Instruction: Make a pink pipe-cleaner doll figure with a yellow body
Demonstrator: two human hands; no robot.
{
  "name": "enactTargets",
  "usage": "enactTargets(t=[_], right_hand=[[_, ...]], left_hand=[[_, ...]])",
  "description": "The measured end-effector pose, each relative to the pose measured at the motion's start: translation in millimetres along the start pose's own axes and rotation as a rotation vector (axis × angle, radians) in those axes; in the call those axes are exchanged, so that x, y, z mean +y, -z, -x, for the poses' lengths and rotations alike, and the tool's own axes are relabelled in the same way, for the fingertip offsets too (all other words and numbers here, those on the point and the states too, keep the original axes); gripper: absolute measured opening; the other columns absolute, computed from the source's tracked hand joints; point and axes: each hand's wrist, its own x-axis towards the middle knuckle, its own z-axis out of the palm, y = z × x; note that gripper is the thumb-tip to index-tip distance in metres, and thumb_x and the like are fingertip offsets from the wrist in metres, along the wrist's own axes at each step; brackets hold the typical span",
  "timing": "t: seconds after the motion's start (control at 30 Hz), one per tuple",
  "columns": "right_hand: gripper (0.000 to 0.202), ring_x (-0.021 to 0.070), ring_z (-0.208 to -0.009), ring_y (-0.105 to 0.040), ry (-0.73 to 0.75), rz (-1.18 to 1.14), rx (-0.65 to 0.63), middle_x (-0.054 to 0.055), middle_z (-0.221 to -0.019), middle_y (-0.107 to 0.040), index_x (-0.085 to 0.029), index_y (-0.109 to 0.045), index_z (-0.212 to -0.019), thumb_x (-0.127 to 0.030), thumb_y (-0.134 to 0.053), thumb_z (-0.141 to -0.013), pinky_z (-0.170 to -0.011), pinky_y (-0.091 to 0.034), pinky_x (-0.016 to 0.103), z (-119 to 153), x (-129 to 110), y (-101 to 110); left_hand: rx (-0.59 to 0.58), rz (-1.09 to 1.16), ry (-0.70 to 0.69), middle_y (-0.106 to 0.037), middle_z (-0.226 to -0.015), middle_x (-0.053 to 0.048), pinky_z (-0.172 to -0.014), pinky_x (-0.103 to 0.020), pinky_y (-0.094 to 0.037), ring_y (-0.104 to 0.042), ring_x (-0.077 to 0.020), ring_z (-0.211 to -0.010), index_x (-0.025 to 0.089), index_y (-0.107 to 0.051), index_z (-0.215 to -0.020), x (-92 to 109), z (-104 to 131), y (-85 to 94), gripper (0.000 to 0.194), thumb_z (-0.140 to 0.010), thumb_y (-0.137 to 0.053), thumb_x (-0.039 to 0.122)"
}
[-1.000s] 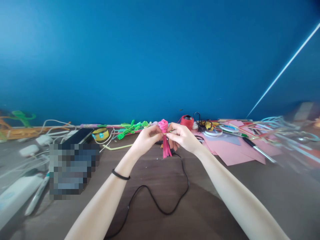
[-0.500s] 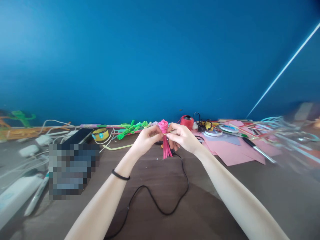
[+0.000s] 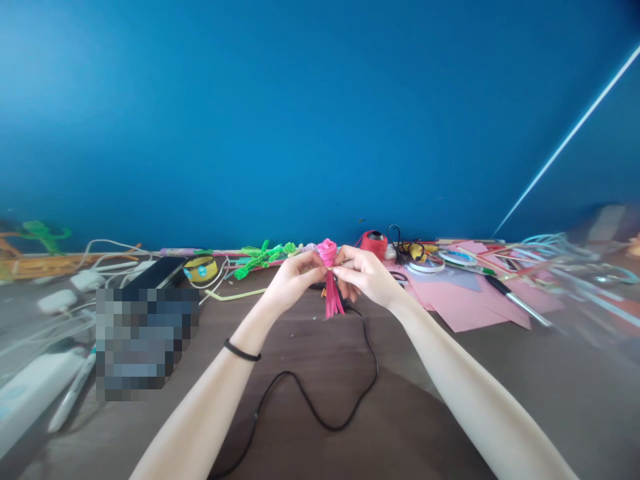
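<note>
Between my two hands is a pink pipe-cleaner flower [image 3: 327, 252], its coiled head on top and a bundle of loose pink ends hanging below. My left hand [image 3: 296, 280] pinches it from the left, thumb and fingertips just under the head. From the other side my right hand [image 3: 367, 275] pinches the same spot, with its lower fingers curled beneath. The flower is upright, held above the table. My fingertips hide the point where the head meets the hanging ends.
A black cable [image 3: 320, 420] winds across the brown table. At the back lie green pipe-cleaner figures [image 3: 260, 257], a red spool [image 3: 374, 244] and a yellow tape roll [image 3: 201, 268]. Pink paper sheets [image 3: 465, 310] and a black-handled tool [image 3: 517, 301] lie right; white chargers [image 3: 57, 301] lie left.
</note>
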Motion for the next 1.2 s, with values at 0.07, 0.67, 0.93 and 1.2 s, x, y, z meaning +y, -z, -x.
enactTargets(t=[0.07, 0.67, 0.93, 1.2], right_hand=[[0.004, 0.0065, -0.032, -0.045, 0.003, 0.018, 0.010, -0.007, -0.043, -0.051, -0.017, -0.043, -0.078, -0.018, -0.046, -0.080, -0.032, -0.035, 0.016, 0.4, -1.3, -0.1], [0.007, 0.0084, -0.036, -0.049, 0.018, 0.111, 0.020, -0.005, -0.048, -0.052, -0.018, -0.040, -0.079, -0.021, -0.045, -0.083, -0.035, -0.036, 0.017, 1.9, -3.1, -0.2], [0.006, 0.0087, -0.037, -0.049, 0.014, 0.137, 0.023, -0.005, -0.048, -0.051, -0.018, -0.041, -0.080, -0.021, -0.045, -0.083, -0.036, -0.036, 0.018, 2.3, -3.0, -0.5], [0.009, 0.0090, -0.037, -0.049, 0.008, 0.140, 0.021, -0.004, -0.048, -0.052, -0.019, -0.040, -0.079, -0.024, -0.046, -0.083, -0.035, -0.036, 0.019, 2.4, -4.0, -1.5]], left_hand=[[-0.001, -0.020, -0.015, -0.052, -0.066, 0.002, -0.065, -0.025, -0.041, -0.049, -0.0100, -0.064, 0.014, -0.053, -0.067, 0.1, 0.2, 0.0, 0.015, -0.067, -0.059, 0.027], [-0.018, -0.130, -0.053, -0.055, -0.076, 0.000, -0.066, -0.024, -0.042, -0.052, -0.0120, -0.072, 0.015, -0.055, -0.079, -0.8, -1.1, 1.8, 0.016, -0.074, -0.053, 0.029], [0.005, -0.126, -0.038, -0.055, -0.074, 0.000, -0.065, -0.024, -0.043, -0.052, -0.0121, -0.071, 0.014, -0.055, -0.079, -0.4, -1.2, 0.2, 0.017, -0.073, -0.054, 0.030], [0.011, -0.117, -0.036, -0.056, -0.075, 0.000, -0.065, -0.025, -0.043, -0.054, -0.0126, -0.070, 0.015, -0.054, -0.079, -0.1, -1.0, -0.4, 0.017, -0.071, -0.056, 0.030]])
